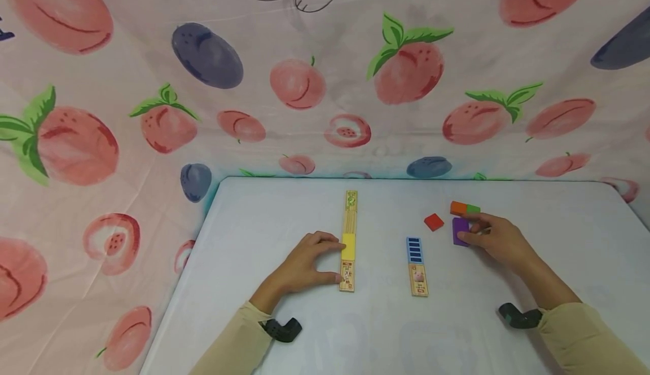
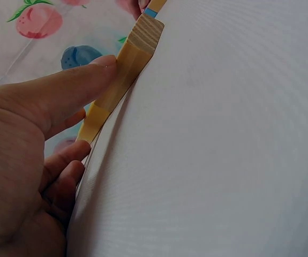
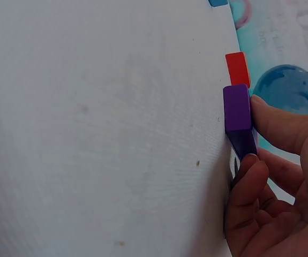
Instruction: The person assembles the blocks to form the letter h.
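A long wooden strip (image 1: 348, 241) with a yellow block (image 1: 348, 246) on it lies on the white table (image 1: 284, 217). My left hand (image 1: 307, 263) touches the strip's left edge with thumb and fingers; the left wrist view shows my thumb (image 2: 68, 88) pressed against the wooden strip (image 2: 122, 72). My right hand (image 1: 495, 238) pinches a purple block (image 1: 460, 230) on the table; in the right wrist view, thumb and finger sit on the purple block (image 3: 237, 110). A red block (image 1: 434, 221) lies just left of it, and an orange block (image 1: 459, 207) and a green block (image 1: 473, 209) lie behind it.
A shorter wooden strip (image 1: 417, 266) with blue blocks (image 1: 414, 250) lies between my hands. A fruit-printed cloth (image 1: 325, 70) hangs behind and to the left of the table. The red block (image 3: 237, 68) shows beyond the purple one in the right wrist view.
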Tool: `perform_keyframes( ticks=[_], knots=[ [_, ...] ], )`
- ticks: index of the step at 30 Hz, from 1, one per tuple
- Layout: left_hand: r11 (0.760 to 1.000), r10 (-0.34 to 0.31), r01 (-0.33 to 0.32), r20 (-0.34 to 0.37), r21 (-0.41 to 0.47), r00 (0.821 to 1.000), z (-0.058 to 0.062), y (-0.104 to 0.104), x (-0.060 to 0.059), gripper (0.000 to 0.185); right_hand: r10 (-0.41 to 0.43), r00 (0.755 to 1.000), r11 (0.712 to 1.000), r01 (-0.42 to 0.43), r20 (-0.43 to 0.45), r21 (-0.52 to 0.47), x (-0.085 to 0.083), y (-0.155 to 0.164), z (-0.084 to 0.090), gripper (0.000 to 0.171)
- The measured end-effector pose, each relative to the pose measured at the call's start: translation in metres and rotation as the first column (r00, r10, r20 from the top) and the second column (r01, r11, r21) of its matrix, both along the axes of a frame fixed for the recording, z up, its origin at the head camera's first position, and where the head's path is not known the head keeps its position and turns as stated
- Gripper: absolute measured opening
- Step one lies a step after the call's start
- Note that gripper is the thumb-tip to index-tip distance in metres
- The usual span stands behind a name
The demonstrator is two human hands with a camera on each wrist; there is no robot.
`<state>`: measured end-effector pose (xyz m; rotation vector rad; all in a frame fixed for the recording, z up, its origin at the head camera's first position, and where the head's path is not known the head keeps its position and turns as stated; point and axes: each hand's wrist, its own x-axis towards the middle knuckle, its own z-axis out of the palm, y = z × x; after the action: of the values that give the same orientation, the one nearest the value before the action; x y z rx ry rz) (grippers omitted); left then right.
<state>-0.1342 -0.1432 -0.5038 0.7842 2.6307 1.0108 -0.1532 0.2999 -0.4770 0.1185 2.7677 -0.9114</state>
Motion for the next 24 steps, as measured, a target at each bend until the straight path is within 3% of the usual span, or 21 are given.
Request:
perform_keyframes(
  ticks=[18, 24],
  knots=[
    [1.0, 0.014, -0.014, 0.016, -0.013, 1.0, -0.0016, 0.0007, -0.0003, 0.064, 0.012, 1.0, 1.0, -0.012, -0.019, -0.013, 0.0015, -0.0011, -0.0043, 0.065],
    [1.0, 0.013, -0.013, 0.02, -0.011, 1.0, -0.0021, 0.0008, -0.0005, 0.064, 0.0, 1.0, 0.998, -0.001, -0.015, -0.06, 0.0082, -0.0038, -0.001, 0.067]
  ],
)
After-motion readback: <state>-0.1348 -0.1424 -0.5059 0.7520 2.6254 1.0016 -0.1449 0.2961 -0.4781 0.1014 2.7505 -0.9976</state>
